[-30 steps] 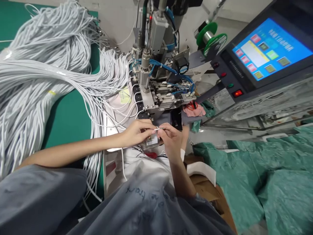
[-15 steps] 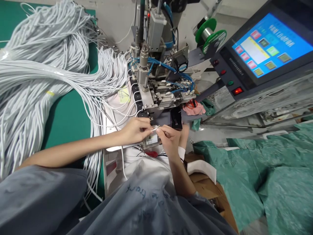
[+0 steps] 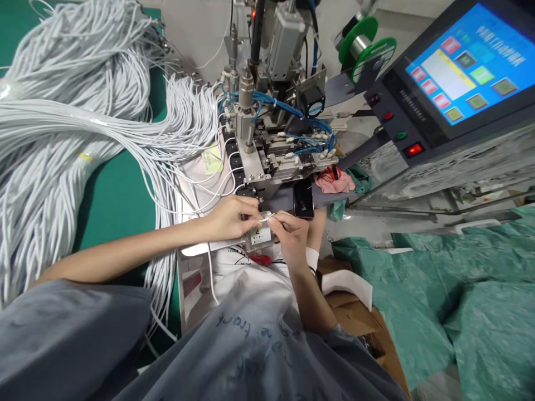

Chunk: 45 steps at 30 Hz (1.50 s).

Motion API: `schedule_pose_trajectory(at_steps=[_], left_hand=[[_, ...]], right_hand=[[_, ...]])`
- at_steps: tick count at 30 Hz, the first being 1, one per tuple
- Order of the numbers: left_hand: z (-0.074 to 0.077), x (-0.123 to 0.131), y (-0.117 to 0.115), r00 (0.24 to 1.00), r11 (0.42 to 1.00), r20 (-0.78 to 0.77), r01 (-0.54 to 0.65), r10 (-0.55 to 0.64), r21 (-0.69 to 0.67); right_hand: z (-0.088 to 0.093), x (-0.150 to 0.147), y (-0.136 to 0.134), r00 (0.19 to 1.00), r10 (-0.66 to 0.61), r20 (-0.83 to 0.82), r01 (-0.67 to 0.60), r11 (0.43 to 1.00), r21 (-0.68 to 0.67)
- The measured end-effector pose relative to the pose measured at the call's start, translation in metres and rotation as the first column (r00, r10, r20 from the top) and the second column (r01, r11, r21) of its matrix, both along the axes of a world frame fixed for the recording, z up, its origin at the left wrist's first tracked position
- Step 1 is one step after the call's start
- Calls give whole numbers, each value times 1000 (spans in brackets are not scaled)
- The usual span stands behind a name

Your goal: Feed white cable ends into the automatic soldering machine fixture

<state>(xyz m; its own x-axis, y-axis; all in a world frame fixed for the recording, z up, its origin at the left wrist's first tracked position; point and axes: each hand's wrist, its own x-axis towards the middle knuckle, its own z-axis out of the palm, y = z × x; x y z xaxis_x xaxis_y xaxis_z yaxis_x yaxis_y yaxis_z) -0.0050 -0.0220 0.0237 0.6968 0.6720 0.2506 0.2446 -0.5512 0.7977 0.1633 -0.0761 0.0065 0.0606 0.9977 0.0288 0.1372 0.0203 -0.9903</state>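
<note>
My left hand (image 3: 232,218) and my right hand (image 3: 291,234) meet just in front of a small metal machine (image 3: 271,150) with blue hoses. Both pinch the end of a thin white cable (image 3: 266,218) between fingertips, thumbs and forefingers closed on it. The cable runs back under my left hand and down over my lap. A small labelled block (image 3: 259,237) sits right below the fingertips. A black clamp part (image 3: 303,199) hangs beside my right hand.
A big heap of white cables (image 3: 79,111) covers the green table (image 3: 112,200) on the left. A control panel with a blue touchscreen (image 3: 463,72) and buttons stands at the right. Green plastic sheeting (image 3: 438,289) and a cardboard box (image 3: 355,317) lie lower right. A green wire spool (image 3: 363,47) stands behind the machine.
The view shifted slightly; both hands have stayed together in front of the machine, still pinching the white cable end with small finger adjustments.
</note>
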Motion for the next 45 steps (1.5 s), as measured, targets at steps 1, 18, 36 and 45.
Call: schedule_pose_trajectory(at_steps=[1,18,36,45], left_hand=[[-1,0,-1,1000,999,-11,-17,17,30],[-16,3,-3,975,971,-198,-57,104,231],[-21,-2,28,782,913,-603,118,157,390],[-34,-5,30,835,894,-534,132,133,429]], right_hand=[[0,-4,-2,999,-44,30,43,999,27],[-5,1,15,939,-29,343,-28,987,160],[-66,18,63,999,39,9,-38,991,-131],[-61,15,69,999,49,-17,-52,983,-178]])
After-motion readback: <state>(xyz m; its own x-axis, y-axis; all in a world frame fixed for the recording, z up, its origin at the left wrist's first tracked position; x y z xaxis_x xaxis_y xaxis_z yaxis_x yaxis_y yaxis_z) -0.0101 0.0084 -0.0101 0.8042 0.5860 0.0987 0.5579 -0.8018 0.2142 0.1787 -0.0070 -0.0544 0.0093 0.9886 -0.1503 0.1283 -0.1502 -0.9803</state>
